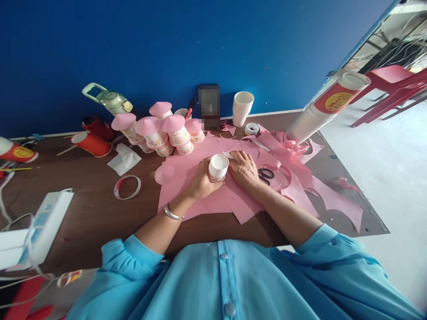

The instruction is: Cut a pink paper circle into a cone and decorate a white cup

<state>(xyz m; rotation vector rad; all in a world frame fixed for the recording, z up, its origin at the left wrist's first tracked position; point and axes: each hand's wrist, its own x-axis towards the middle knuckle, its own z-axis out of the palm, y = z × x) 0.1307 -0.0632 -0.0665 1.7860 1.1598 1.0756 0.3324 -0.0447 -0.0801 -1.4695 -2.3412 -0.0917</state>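
Observation:
My left hand (pixel 202 180) is wrapped round a white paper cup (pixel 219 163) with a pink-patterned lower part. The cup stands above the pink paper sheets (pixel 196 206), and the hand hides its left side. Palm down on the pink paper, my right hand (pixel 244 169) lies with its fingers stretched out to the right of the cup. A small white piece (pixel 227 154) pokes out by its fingertips; its kind is unclear. Beside that hand's wrist are the black handles of scissors (pixel 266 174). Behind my left hand stand several patterned cups with pink cone roofs (pixel 173 124).
White cups (pixel 243 109) stand stacked by the wall, near a tape roll (pixel 251 129). A tall cup stack (pixel 328 106) leans at right above pink scraps (pixel 320 186). At left are a tape ring (pixel 127 187), a tissue (pixel 124 160), red cups (pixel 91 144), a bottle (pixel 111 100) and a power strip (pixel 46 226).

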